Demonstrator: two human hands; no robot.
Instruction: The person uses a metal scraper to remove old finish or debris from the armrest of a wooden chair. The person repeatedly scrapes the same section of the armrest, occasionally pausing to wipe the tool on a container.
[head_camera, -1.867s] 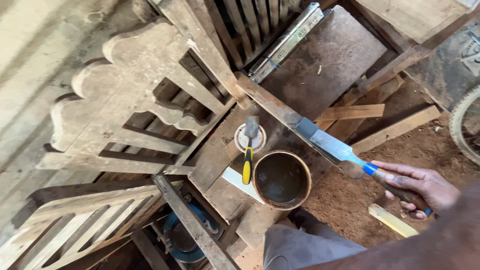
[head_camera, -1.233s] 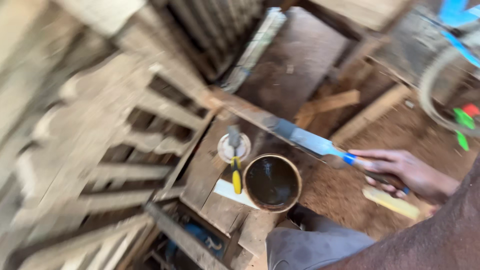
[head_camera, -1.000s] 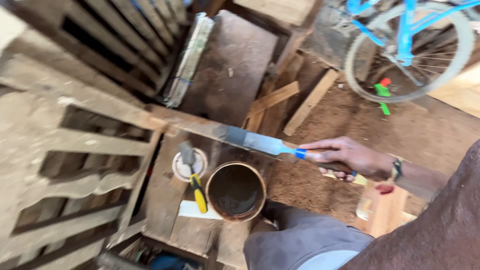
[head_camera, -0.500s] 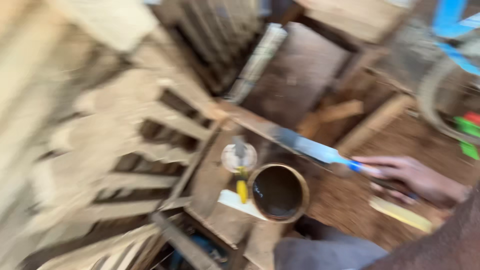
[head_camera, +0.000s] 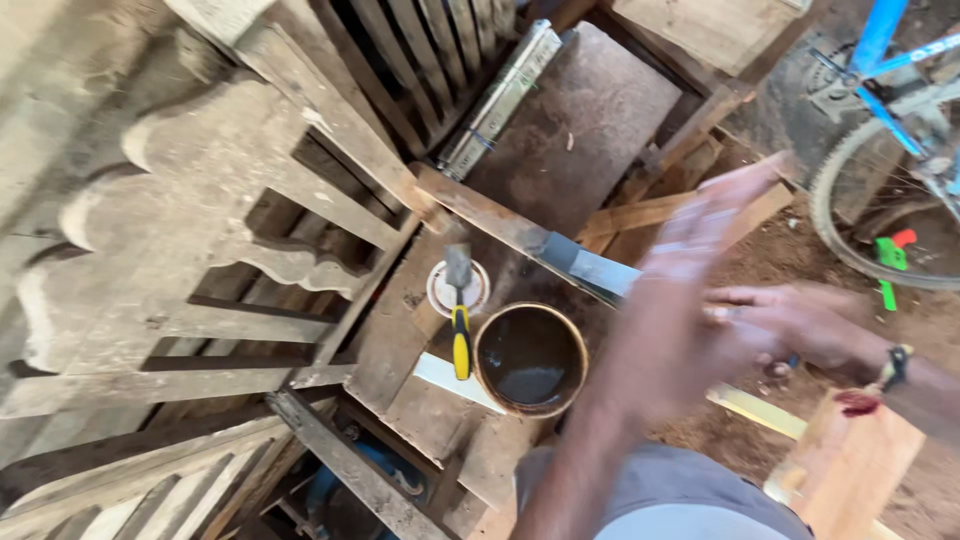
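Note:
My right hand (head_camera: 800, 322), a dark band on its wrist, is closed around the handle of a wide chisel. The grey chisel blade (head_camera: 588, 266) lies against a long worn wooden rail (head_camera: 480, 208). My left hand (head_camera: 708, 218) is a blur with flat, stretched fingers, held above the chisel and in front of the right hand; its forearm hides the chisel's handle. Just left of the blade stands a round tin of dark liquid (head_camera: 530, 358). A yellow-handled scraper (head_camera: 460, 325) rests with its blade on a white lid (head_camera: 440, 290).
Carved wooden frames (head_camera: 200, 230) are stacked at the left. Metal drawer slides (head_camera: 500, 92) lie beside a brown board (head_camera: 590, 120). A blue bicycle's wheel (head_camera: 850, 215) stands at the right, and a pale wooden block (head_camera: 850, 470) sits at the lower right on sawdust.
The view swung right, then back left. My left hand has swept up into view across the chisel. The right hand has kept the chisel on the rail.

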